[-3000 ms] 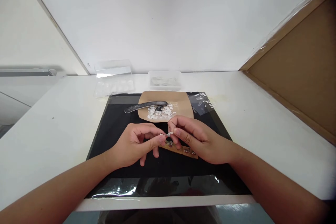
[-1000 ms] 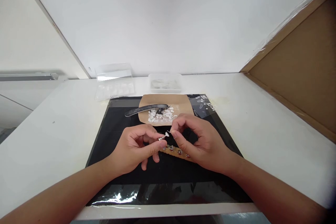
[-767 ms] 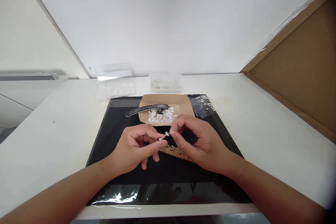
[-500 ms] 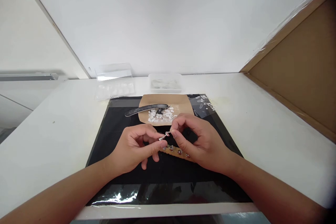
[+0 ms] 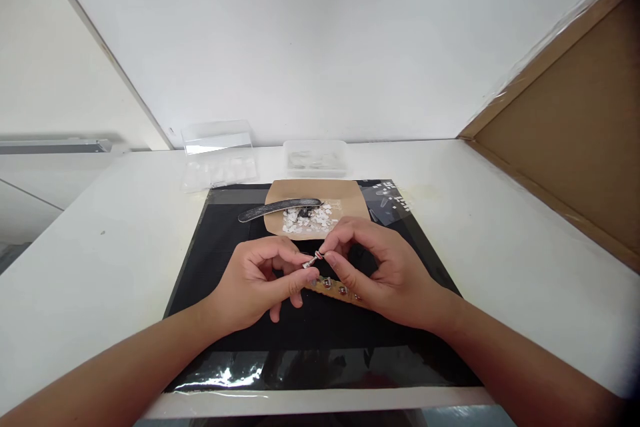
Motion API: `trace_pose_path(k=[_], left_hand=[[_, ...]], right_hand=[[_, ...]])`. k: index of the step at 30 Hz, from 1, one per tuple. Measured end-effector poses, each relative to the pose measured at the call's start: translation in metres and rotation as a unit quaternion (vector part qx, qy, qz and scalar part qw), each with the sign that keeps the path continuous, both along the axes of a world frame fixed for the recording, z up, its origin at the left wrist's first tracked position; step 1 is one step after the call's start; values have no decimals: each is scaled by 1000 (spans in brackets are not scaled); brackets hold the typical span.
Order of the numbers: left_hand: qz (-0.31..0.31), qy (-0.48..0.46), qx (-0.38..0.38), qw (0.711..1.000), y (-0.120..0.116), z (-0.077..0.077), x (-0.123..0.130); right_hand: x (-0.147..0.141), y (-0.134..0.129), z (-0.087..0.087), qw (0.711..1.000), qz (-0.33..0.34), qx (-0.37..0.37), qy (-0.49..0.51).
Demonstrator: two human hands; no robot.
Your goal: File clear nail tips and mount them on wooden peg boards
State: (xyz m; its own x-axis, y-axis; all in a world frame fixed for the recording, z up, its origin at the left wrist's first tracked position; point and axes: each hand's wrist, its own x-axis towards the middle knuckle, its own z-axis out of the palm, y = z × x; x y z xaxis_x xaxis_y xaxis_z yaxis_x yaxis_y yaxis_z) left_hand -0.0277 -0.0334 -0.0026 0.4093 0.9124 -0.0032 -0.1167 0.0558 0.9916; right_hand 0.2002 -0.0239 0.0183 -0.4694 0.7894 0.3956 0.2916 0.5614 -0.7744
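Observation:
Between thumb and index finger, my left hand point(image 5: 263, 273) pinches a small silvery piece point(image 5: 309, 263) with a touch of red at its upper end. My right hand point(image 5: 390, 270) is closed in a pinch right at that red end; whatever its fingertips hold is too small to make out. Partly covered by both hands, a tan strip point(image 5: 333, 290) lies below them, bearing several small red-and-silver pieces. Beyond the hands, a dark nail file point(image 5: 280, 208) rests across a tan sheet point(image 5: 350, 192) with a heap of white chips point(image 5: 295, 223).
Under everything lies a black mat point(image 5: 215, 293) on the white table point(image 5: 500, 213). At the back stand an open clear case point(image 5: 220, 170) and a translucent box point(image 5: 316, 159). Small white bits point(image 5: 400, 200) stick to the mat's far right corner. A brown panel point(image 5: 570, 113) leans at right.
My right fingertips have shifted slightly left, closer to the small silvery piece. The thin pale bit seen between the hands before now shows less. My left hand stays where it was.

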Motion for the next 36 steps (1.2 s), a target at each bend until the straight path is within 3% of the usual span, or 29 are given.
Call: trace_pose_path(k=[6,16,25,33,36], left_hand=[[7,6,12,1000,-1,-1,0],[12,26,76,997,-2,-4,-1],[16,63,153,986,-2,-5,-3],[21,98,213,972,-1,-5,-4],[34,123,273,954,1,-4,-4]], right_hand=[[1,1,2,1000,13,-14,5],[2,5,0,985,32,-158,64],[2,6,-1,976,39,-203,72],[3,3,6,988,19,-151,19],[2,3,7,990,19,-139,15]])
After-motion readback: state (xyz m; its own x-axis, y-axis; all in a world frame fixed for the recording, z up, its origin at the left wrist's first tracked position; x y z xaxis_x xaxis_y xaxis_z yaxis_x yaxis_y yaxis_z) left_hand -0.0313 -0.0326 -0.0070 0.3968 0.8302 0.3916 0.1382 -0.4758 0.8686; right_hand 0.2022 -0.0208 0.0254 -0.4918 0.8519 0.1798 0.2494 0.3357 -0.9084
